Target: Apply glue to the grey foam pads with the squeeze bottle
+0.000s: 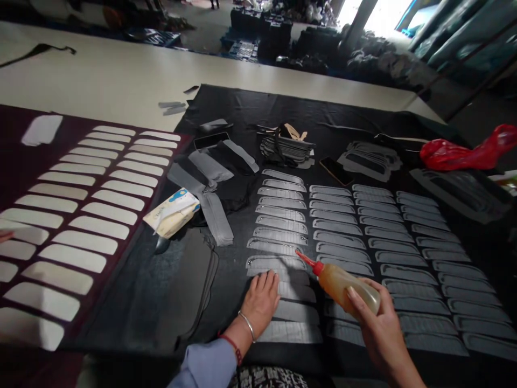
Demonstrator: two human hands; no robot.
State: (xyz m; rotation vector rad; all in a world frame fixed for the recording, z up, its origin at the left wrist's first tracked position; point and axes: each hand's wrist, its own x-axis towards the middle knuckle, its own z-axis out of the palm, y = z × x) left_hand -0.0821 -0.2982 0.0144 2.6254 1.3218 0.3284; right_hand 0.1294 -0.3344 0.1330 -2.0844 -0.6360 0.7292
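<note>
In my right hand point(379, 318) is a squeeze bottle of amber glue point(347, 285), tilted so that its red nozzle point(307, 258) points down to the left. The nozzle tip is over the end of a grey strip piece point(274, 263) in the leftmost column; whether it touches cannot be made out. Shiny lines of glue run along the edges of several strips above it. My left hand point(262, 296) lies flat, fingers stretched out, on the strips of that same column, just below the nozzle. Plain grey strips point(291, 331) lie nearer to me.
Further columns of grey strips point(404, 264) lie to the right. Stacked dark pieces point(286, 148), a phone point(336, 171) and a red plastic bag point(464, 151) are behind. Leftward are a tissue pack point(172, 213) and white pieces point(97, 229) on maroon cloth, with another person's fingers point(5, 235) at the edge.
</note>
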